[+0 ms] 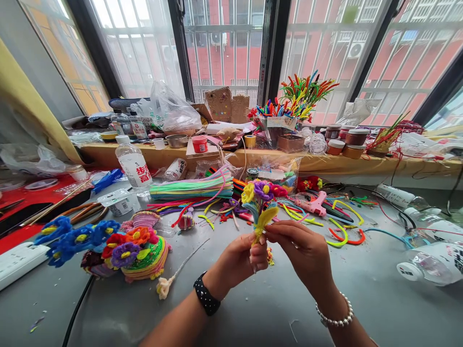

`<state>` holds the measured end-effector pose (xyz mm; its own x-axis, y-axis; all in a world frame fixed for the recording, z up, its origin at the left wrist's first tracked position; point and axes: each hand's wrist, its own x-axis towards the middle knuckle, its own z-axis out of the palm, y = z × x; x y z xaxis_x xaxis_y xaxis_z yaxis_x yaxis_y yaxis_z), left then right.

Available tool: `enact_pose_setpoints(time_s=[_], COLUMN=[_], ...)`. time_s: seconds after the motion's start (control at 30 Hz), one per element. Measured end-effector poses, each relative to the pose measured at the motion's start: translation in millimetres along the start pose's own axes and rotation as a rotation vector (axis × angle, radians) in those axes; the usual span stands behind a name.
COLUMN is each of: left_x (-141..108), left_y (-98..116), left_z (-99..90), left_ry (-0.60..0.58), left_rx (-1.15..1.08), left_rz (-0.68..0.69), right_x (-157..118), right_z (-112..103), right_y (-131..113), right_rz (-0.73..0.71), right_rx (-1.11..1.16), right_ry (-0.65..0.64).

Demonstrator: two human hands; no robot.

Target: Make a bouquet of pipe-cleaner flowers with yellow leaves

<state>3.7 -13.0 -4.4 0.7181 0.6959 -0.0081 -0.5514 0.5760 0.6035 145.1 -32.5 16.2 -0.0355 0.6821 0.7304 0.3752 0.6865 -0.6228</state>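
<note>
A small bouquet of fuzzy pipe-cleaner flowers, yellow, purple and pink-red, stands upright above the grey table. My left hand is closed around its stems from the left. My right hand pinches at the base of the yellow leaf on the bouquet's right side. Blue-grey leaves show behind the yellow one. Part of a small yellow and red piece shows behind my hands.
Blue flowers and a striped fuzzy pot stand at the left, near a pale flower. Pipe-cleaner bundles, a pink glue gun and a white-labelled bottle lie or stand beyond. Bottles lie at the right.
</note>
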Motion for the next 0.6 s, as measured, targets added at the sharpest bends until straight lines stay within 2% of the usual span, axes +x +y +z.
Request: enact_pose_setpoints(time_s=[0.13, 0.3, 0.4, 0.47, 0.6], left_x=[0.1, -0.7, -1.1, -0.9, 0.1], left_y=[-0.9, -1.9, -2.1, -2.1, -2.6], left_z=[-1.9, -0.8, 0.5, 0.7, -0.8], left_ry=[-0.046, -0.105, -0.128, -0.118, -0.055], left_rx=[0.009, -0.008, -0.028, -0.032, -0.046], left_rz=[-0.020, 0.002, 0.008, 0.009, 0.029], right_x=[2.9, 5.3, 4.7, 3.8, 0.7], right_z=[-2.4, -4.5, -4.0, -2.8, 0.7], right_y=[4.2, 9.2, 8.8, 6.9, 4.6], right_rz=[0.061, 0.103, 0.111, 0.050, -0.179], right_rx=[0.112, 0.211, 0.212, 0.111, -0.167], right_ry=[-0.029, -0.126, -0.121, -0.081, 0.008])
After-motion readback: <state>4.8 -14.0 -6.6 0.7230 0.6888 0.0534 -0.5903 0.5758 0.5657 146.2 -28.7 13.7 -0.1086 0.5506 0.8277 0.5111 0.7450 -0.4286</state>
